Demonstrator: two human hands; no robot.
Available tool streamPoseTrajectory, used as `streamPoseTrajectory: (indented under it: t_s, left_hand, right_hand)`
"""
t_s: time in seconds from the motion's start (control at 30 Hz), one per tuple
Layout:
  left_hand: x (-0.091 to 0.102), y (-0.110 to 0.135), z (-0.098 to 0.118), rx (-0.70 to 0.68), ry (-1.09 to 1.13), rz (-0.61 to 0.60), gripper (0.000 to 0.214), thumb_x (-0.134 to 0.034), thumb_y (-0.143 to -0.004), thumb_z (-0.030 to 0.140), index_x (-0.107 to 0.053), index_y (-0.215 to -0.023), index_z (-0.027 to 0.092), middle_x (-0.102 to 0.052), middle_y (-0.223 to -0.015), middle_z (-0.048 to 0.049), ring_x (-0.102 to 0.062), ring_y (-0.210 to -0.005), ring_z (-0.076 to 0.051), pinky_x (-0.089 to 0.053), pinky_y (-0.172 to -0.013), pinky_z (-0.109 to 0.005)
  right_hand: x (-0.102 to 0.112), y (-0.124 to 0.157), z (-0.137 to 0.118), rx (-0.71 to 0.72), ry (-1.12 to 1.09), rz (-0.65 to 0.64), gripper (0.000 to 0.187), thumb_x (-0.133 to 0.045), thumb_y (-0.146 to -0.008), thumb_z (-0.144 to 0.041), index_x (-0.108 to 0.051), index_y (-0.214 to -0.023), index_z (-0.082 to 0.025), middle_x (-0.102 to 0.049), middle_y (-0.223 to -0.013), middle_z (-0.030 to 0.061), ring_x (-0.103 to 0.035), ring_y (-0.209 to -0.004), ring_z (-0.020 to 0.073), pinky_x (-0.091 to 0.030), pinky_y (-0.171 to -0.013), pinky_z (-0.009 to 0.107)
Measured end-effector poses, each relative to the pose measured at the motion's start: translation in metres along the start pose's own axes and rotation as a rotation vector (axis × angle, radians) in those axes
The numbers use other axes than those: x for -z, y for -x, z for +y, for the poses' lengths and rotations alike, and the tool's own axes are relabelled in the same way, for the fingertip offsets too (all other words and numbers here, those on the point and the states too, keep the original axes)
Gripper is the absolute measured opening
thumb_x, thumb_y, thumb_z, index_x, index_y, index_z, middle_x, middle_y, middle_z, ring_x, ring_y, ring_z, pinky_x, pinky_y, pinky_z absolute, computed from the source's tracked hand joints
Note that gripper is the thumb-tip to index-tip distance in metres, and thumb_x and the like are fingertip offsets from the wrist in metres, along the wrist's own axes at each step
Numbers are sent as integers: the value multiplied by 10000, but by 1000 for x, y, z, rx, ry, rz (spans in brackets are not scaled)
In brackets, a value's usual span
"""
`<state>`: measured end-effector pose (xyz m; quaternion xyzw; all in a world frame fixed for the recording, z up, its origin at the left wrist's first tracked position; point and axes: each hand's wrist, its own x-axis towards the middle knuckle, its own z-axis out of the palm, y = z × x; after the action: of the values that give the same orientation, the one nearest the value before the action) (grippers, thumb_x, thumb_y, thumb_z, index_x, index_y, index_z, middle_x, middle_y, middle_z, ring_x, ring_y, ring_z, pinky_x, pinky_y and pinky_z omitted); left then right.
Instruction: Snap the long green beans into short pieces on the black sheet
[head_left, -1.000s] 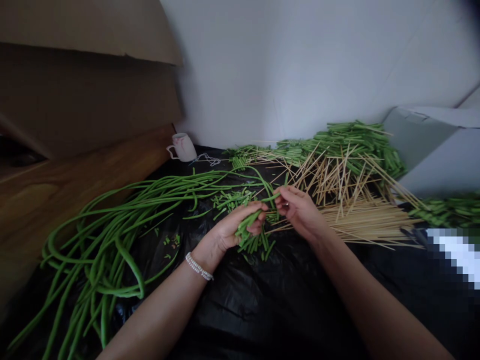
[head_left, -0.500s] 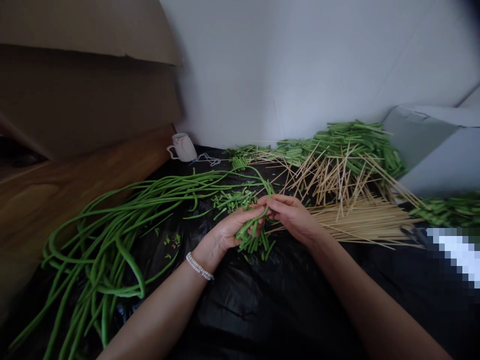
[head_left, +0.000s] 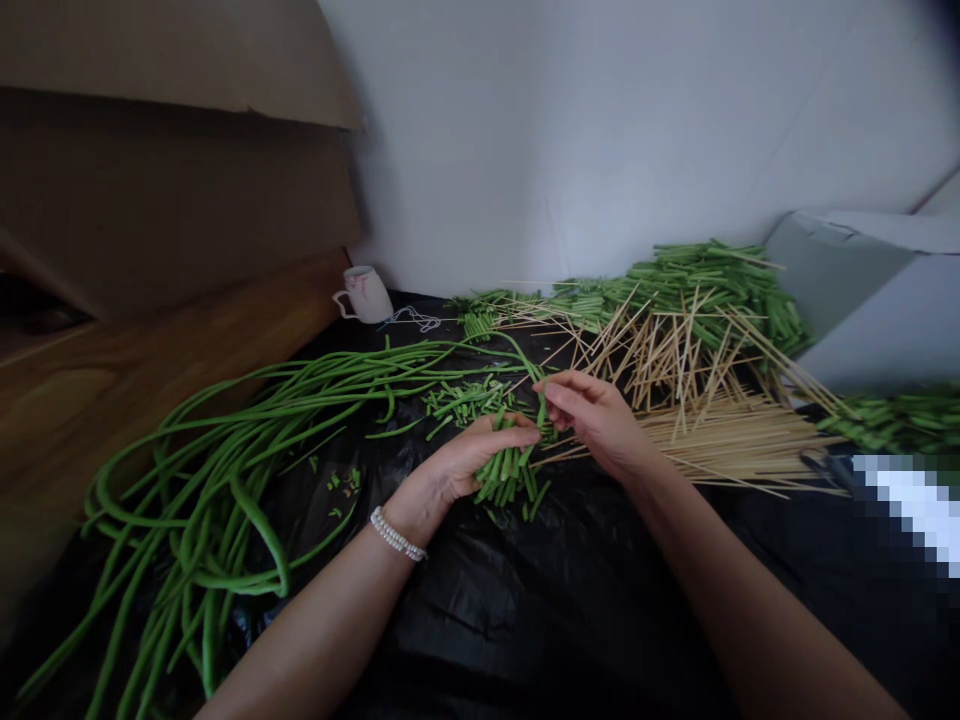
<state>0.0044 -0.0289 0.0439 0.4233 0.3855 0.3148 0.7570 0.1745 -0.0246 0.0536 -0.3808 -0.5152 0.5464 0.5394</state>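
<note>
Both hands are at one long green bean (head_left: 517,350), whose length arcs back over the black sheet (head_left: 480,620) toward the heap on the left. My right hand (head_left: 589,410) pinches it between thumb and fingertips. Just below, my left hand (head_left: 487,450), with a beaded bracelet on the wrist, has its thumb and fingers closed at the bean's near end; its fingers are partly hidden. Short cut bean pieces (head_left: 514,480) lie under and beside the left hand. Behind it is a small pile of shorter bits (head_left: 461,400).
Whole long beans (head_left: 225,480) spread over the left. Thin wooden sticks (head_left: 735,440) lie on the right, before a large heap of bean pieces (head_left: 712,285). A white mug (head_left: 367,295) stands at the back beside string (head_left: 420,318). Cardboard (head_left: 172,190) overhangs the left side.
My right hand has shifted slightly right along the bean, apart from the left. My left hand has dipped a little, and the piece lying across it has left its grasp.
</note>
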Motion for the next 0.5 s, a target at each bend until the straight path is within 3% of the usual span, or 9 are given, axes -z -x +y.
streamPoseTrajectory:
  t_s: [0.23,0.5]
  left_hand:
    - [0,1,1,11,-10,-2,285,-802,-643,299,-588,-768,158,-506,-530,70,-447,-412,-54,-315,-397,-183]
    - [-1,0,-2,-72,-10,29,281,-784,-671,324,-592,-787,155,-529,-549,61,-462,-430,-55,-345,-414,-177]
  right_hand:
    - [3,-1,1,48,106,5,192,-694,-780,-397,-688,-771,-205,-538,-556,-51,-447,-515,83,-339,-513,246]
    - [4,-2,2,83,122,33,186,-697,-773,-380,-700,-812,-198,-559,-580,-44,-460,-518,83,-357,-505,245]
